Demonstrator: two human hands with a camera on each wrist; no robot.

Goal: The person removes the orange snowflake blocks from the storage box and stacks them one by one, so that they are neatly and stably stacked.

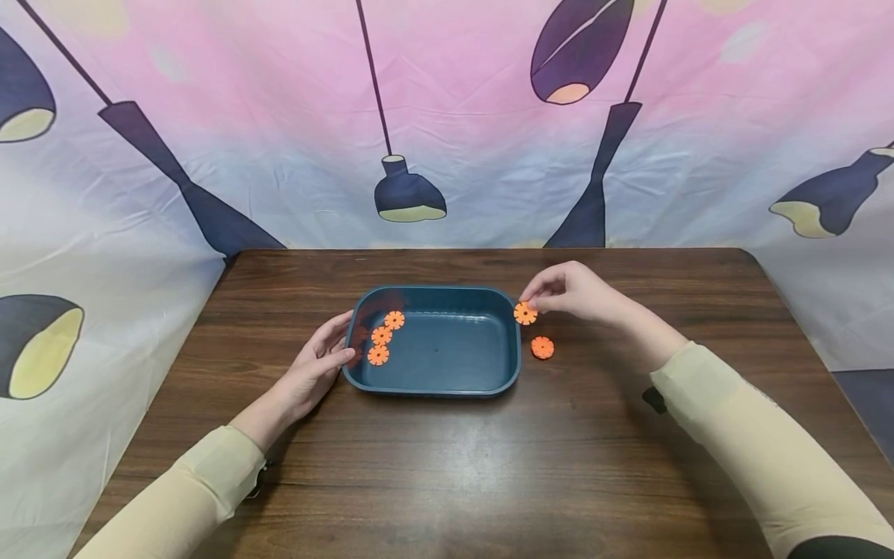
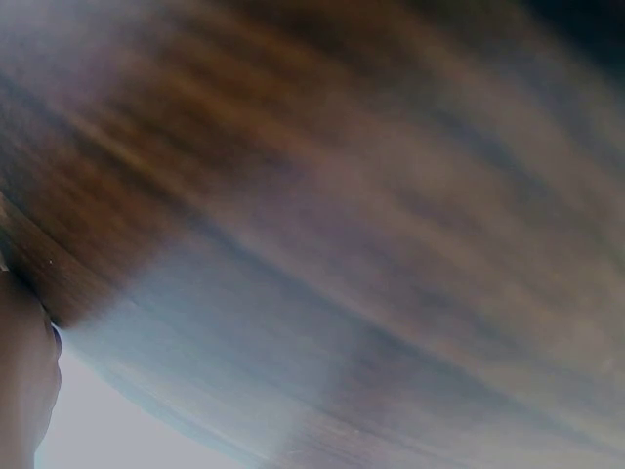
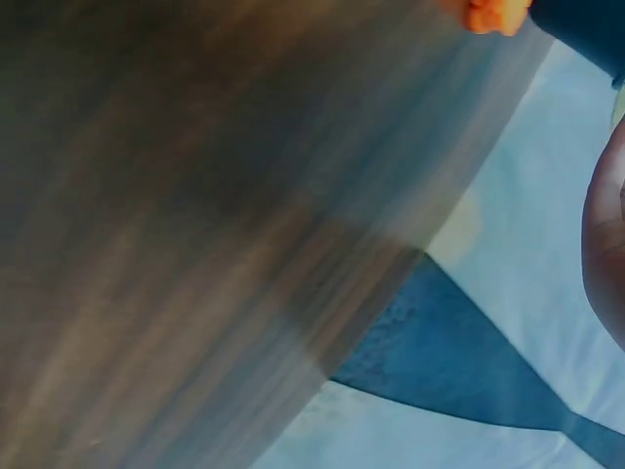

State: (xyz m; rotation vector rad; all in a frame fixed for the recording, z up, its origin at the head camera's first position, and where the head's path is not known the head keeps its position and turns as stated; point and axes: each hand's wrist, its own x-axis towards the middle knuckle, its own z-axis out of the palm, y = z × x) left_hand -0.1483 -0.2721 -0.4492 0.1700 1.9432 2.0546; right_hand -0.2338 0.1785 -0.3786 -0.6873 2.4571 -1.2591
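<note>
Orange discs (image 1: pixel 381 341) lie in and beside the blue tray (image 1: pixel 447 365). At far left, the left hand (image 1: pixel 316 369) holds that tray's left wall, thumb at the rim and fingers outside; a careless push there could slide the tray. Next, three discs form a slanting line inside, near that end. By the right wall, another disc (image 1: pixel 525 319) is held upright; whether it touches the rim I cannot tell. Nearer the person, a loose disc (image 1: pixel 547 350) lies on the worktop (image 1: pixel 447 466). Farthest right, the right hand (image 1: pixel 567 293) pinches the held one between thumb and fingers, nearly closed; catching the rim could knock it from so slight a grip.
</note>
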